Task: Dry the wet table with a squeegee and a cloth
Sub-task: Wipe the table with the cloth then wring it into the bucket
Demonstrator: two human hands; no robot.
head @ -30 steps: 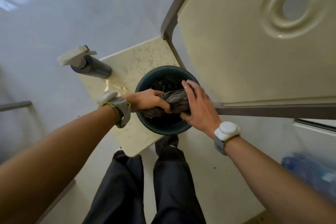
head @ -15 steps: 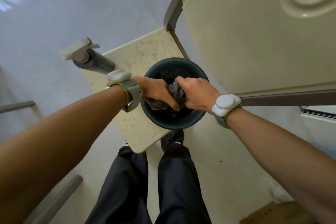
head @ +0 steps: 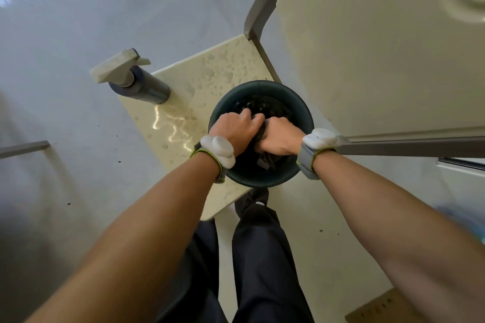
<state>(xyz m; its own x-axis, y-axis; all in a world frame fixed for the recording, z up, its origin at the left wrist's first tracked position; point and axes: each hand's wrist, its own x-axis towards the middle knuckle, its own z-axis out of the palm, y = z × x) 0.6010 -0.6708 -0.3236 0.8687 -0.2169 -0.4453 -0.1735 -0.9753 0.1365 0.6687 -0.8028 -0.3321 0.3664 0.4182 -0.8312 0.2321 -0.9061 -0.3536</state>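
The drying looks barely begun: the surface (head: 207, 78) is beaded with droplets along its far edge, and a puddle (head: 170, 123) shines near its left corner. Both hands are curled tight around 1 dark cloth (head: 265, 162), the left hand (head: 236, 130) and right hand (head: 280, 136) touching, held inside 1 dark green bucket (head: 307, 113) at the surface's right edge. This is probably wringing, with wiping left to do. 1 spray bottle (head: 143, 88) stands at the left corner. No squeegee is visible.
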